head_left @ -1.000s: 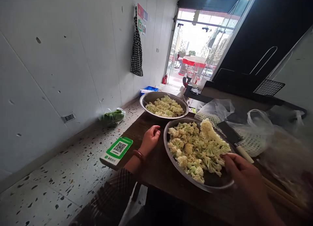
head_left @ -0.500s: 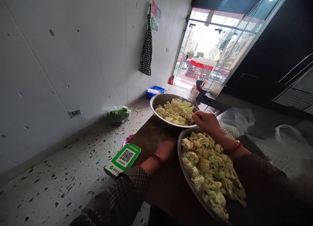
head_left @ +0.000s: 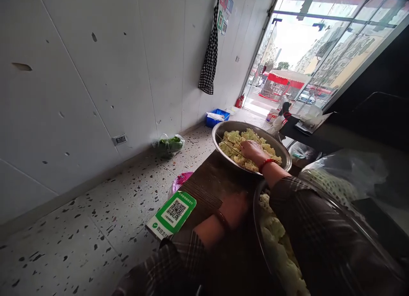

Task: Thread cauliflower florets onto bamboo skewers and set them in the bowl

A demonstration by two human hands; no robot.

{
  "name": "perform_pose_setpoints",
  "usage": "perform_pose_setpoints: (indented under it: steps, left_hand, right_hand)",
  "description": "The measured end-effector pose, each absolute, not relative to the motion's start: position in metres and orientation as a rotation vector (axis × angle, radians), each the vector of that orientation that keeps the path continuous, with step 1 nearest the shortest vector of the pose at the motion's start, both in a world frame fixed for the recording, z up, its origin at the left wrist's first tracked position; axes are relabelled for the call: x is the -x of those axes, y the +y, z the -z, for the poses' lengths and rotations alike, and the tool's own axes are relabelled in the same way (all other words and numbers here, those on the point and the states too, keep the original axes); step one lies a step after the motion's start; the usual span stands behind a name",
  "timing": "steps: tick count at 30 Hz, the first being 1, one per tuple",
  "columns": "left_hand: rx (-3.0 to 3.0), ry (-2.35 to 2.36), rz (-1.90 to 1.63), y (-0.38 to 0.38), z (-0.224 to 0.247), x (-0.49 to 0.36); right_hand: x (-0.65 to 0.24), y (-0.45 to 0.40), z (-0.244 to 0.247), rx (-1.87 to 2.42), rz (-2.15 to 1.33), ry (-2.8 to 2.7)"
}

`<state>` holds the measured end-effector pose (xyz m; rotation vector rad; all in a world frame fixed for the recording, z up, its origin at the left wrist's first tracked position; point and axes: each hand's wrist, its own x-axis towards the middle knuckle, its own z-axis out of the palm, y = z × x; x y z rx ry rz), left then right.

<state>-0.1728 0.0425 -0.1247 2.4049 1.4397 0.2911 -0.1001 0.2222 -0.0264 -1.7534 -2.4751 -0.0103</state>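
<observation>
My right hand (head_left: 254, 152) reaches into the far metal bowl (head_left: 285, 153), its fingers bent down among the cauliflower pieces (head_left: 232, 137). What they grip is hidden. Thin sticks (head_left: 230, 145) lie across that bowl and poke over its rim. Closer to me, my left hand (head_left: 235, 208) is low over the dark wooden tabletop (head_left: 209, 176), beside the near bowl (head_left: 260, 236). It is smeared by motion and in shadow, so its fingers do not show. Cauliflower florets (head_left: 277, 240) fill the near bowl, partly covered by my right sleeve.
A green QR-code stand (head_left: 174, 213) is at the table's left edge, with a pink basket (head_left: 181, 181) below. Bagged greens (head_left: 169, 144) and a blue crate (head_left: 217, 117) rest on the floor by the wall. Plastic bags (head_left: 345, 172) lie at the right.
My right hand has moved from the far bowl's near right rim into its middle, over the cauliflower. My right forearm now covers much of the near bowl. The view has shifted.
</observation>
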Motion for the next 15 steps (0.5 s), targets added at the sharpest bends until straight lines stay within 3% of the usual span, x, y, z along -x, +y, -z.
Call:
perform_pose_setpoints:
  steps: [9, 12, 15]
  left_hand:
    - [-2.405, 1.424, -0.335, 0.044, 0.122, 0.177]
    - [-2.444, 1.406, -0.343, 0.047, 0.124, 0.179]
    - [-2.444, 1.411, -0.408, 0.048, 0.125, 0.180]
  right_hand:
    - [0.092, 0.165, -0.005, 1.473, 0.071, -2.483]
    - [0.095, 0.156, -0.001, 1.187, -0.106, -2.710]
    - [0.096, 0.159, 0.008, 1.323, -0.257, -2.787]
